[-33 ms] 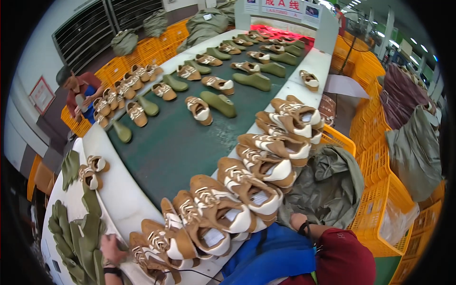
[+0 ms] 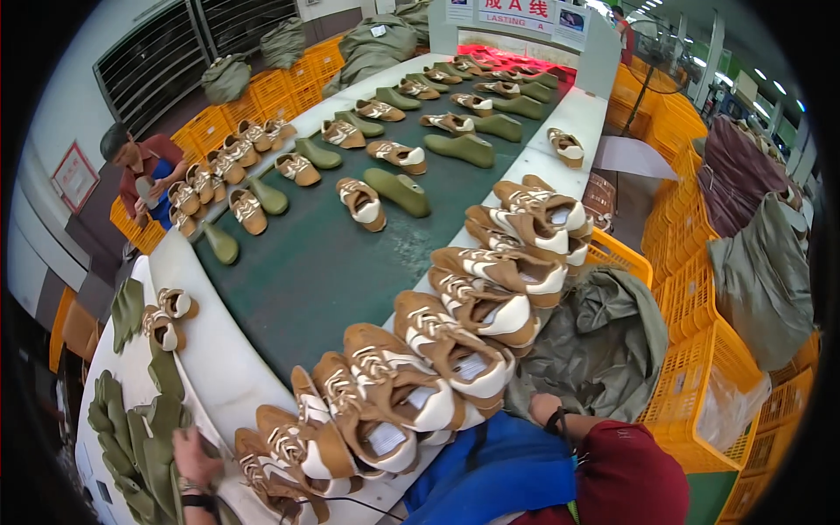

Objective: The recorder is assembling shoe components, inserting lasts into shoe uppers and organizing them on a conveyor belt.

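At the lower left, my left hand (image 2: 194, 457) is closed around a green shoe last, which shows partly behind the palm and wrist. That hand sits against the right side of a pile of green shoe lasts (image 2: 162, 437) on the white table edge. Close to its right stands a row of tan and white sneakers (image 2: 372, 372), laced, heels toward me. My right hand (image 2: 544, 408) rests low by my blue apron, at the edge of a grey-green cloth sheet (image 2: 604, 341); its fingers are hidden.
A dark green belt (image 2: 306, 254) carries tan sneakers and green lasts in pairs. White ledges (image 2: 223, 324) border it. Two sneakers (image 2: 164, 328) stand at the left corner. Yellow crates (image 2: 709, 385) stack along the right. A co-worker (image 2: 144, 171) handles something at the far left.
My left hand has shifted slightly left, closer to the pile of lasts. The whole view has moved a little; my right hand stays by the cloth sheet.
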The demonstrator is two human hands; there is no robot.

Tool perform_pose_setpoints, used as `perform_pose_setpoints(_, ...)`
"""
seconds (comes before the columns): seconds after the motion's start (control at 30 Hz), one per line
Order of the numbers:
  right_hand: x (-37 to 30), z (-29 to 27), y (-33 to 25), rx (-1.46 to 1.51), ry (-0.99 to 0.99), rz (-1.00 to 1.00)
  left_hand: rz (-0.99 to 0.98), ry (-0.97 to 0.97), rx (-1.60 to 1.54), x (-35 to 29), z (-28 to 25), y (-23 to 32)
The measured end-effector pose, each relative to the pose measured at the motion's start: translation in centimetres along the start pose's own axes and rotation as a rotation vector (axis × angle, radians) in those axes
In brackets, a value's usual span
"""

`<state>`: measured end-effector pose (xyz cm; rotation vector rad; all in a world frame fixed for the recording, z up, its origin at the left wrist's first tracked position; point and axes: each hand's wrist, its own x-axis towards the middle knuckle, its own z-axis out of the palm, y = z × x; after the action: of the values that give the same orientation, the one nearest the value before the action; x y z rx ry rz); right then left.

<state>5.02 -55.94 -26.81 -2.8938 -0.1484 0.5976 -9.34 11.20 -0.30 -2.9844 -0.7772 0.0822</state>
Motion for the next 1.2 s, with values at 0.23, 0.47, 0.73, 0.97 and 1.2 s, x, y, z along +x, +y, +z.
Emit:
perform_pose_setpoints(0.23,0.4,-1.2,-0.7,0.083,-0.049,-0.066,-0.171,0.448,-0.937,11.6,-9.2,-4.4)
perform_pose_setpoints(0.47,0.2,-0.4,0.6,0.117,0.033,-0.055,-0.497,0.522,-1.341,27.0,-5.5,15.1)
perform_pose_setpoints(0.73,0.5,0.4,0.8,0.137,0.006,-0.07,-0.204,-0.583,-0.756,25.3,1.7,32.5)
perform_pose_setpoints(0.97,0.9,1.1,1.0,0.161,0.071,-0.112,-0.127,-0.38,-0.57,29.2,7.6,38.7)
perform_pose_setpoints(1.2,0.4,1.3,1.2,0.148,0.046,-0.104,-0.094,-0.278,-0.648,32.0,8.9,38.4)
